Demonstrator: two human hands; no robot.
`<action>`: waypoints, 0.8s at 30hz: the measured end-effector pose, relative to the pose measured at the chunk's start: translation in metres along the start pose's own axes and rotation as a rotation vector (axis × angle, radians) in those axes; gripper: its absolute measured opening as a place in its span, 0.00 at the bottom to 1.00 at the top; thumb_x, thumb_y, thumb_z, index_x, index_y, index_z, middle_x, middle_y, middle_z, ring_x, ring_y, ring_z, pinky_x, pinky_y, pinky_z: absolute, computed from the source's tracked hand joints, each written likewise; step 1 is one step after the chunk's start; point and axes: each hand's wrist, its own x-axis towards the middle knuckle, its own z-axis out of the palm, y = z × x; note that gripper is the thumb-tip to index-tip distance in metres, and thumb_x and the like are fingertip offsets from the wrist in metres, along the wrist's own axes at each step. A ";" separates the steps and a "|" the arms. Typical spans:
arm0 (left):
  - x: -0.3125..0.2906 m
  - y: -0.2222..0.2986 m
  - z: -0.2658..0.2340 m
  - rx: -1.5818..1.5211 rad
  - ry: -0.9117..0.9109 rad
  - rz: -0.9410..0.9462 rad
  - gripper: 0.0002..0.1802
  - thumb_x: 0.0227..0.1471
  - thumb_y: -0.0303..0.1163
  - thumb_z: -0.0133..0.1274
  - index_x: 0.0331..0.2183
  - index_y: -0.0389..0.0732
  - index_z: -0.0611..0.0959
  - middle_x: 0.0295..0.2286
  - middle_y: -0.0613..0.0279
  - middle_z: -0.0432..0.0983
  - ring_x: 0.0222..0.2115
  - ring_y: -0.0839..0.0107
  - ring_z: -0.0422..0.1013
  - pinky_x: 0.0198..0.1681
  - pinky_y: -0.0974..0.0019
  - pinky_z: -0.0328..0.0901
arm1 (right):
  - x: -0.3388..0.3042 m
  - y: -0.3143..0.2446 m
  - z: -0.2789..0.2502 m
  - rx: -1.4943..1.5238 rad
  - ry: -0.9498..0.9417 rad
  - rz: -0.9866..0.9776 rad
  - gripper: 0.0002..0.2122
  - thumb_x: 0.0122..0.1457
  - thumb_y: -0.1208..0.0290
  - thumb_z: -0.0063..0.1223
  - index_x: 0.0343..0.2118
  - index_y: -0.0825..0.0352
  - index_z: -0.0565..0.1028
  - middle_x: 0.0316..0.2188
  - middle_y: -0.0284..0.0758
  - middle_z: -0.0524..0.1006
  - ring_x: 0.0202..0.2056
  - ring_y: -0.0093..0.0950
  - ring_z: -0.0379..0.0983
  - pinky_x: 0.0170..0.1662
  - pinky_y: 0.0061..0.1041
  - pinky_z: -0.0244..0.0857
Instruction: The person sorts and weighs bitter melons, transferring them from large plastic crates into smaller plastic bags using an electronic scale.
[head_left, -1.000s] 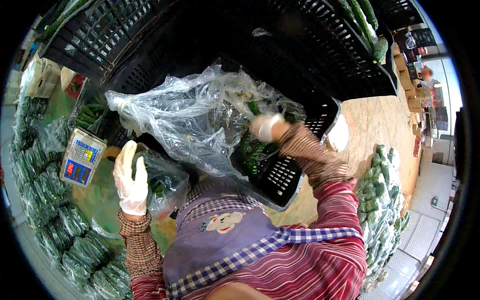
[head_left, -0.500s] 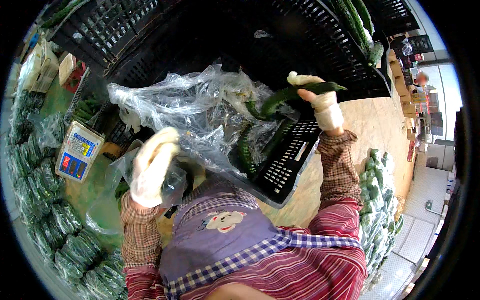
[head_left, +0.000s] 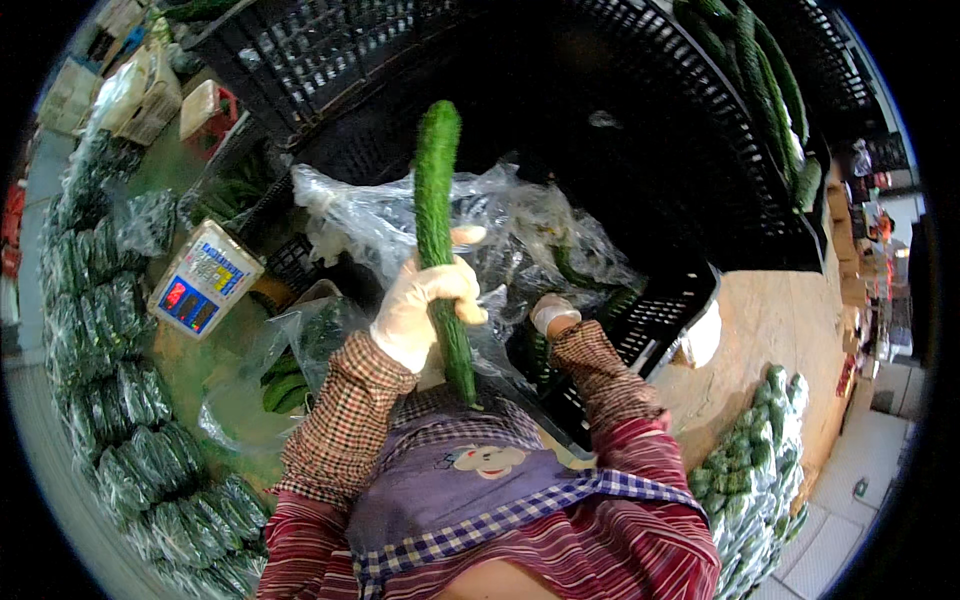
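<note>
My left hand (head_left: 420, 310), in a pale glove, is closed around a long green cucumber (head_left: 436, 190) and holds it upright in front of my apron. To its right, my right hand (head_left: 554, 314) reaches down into a black slotted crate (head_left: 690, 325). Its fingers are hidden in there, so I cannot see whether they hold anything. Crumpled clear plastic film (head_left: 365, 205) lies across the crate, with other cucumbers (head_left: 572, 268) partly showing among its folds. Left of my left forearm is an open clear bag (head_left: 235, 405) with cucumbers in it.
A digital scale (head_left: 207, 280) stands at the left. Bagged cucumbers (head_left: 110, 300) are stacked along the left side, and more bagged cucumbers (head_left: 745, 450) lie at the right. Tall black crates (head_left: 300, 85) rise at the far side; one at far right holds cucumbers (head_left: 765, 75).
My left hand has moved up and right and now grips an upright cucumber. My right hand, which held a dark cucumber above the crate, has moved down and left into it.
</note>
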 end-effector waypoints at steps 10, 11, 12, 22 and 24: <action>-0.030 0.011 -0.008 -0.127 -0.063 -0.008 0.28 0.43 0.29 0.50 0.49 0.34 0.67 0.13 0.71 0.64 0.12 0.79 0.62 0.21 0.71 0.64 | 0.027 0.044 -0.012 -0.125 0.201 -0.258 0.15 0.45 0.65 0.55 0.32 0.74 0.74 0.31 0.46 0.76 0.32 0.38 0.73 0.35 0.32 0.67; -0.034 0.009 -0.016 -0.133 -0.036 0.004 0.29 0.42 0.29 0.50 0.49 0.34 0.67 0.14 0.71 0.65 0.13 0.78 0.61 0.21 0.71 0.64 | 0.004 0.047 -0.038 0.476 0.261 -0.030 0.10 0.44 0.69 0.56 0.24 0.72 0.75 0.25 0.42 0.77 0.23 0.33 0.74 0.27 0.28 0.67; -0.042 0.014 -0.022 -0.136 -0.009 0.033 0.29 0.42 0.29 0.50 0.49 0.35 0.67 0.14 0.70 0.65 0.13 0.78 0.61 0.22 0.71 0.63 | -0.031 0.056 -0.064 0.747 0.331 -0.186 0.09 0.43 0.72 0.58 0.26 0.72 0.74 0.22 0.37 0.76 0.18 0.26 0.69 0.22 0.22 0.63; -0.024 -0.014 0.002 -0.347 -0.186 0.085 0.36 0.41 0.30 0.53 0.53 0.32 0.60 0.49 0.39 0.62 0.47 0.52 0.65 0.52 0.54 0.61 | -0.205 0.045 -0.111 1.985 0.146 -1.561 0.17 0.45 0.82 0.53 0.41 0.66 0.68 0.46 0.44 0.69 0.55 0.42 0.58 0.58 0.42 0.48; -0.018 -0.026 0.020 -0.388 -0.229 0.066 0.40 0.43 0.38 0.56 0.54 0.33 0.58 0.50 0.43 0.61 0.50 0.53 0.61 0.56 0.52 0.55 | -0.212 0.025 -0.097 1.723 0.222 -1.686 0.20 0.43 0.80 0.59 0.42 0.67 0.68 0.47 0.41 0.69 0.53 0.41 0.61 0.58 0.41 0.48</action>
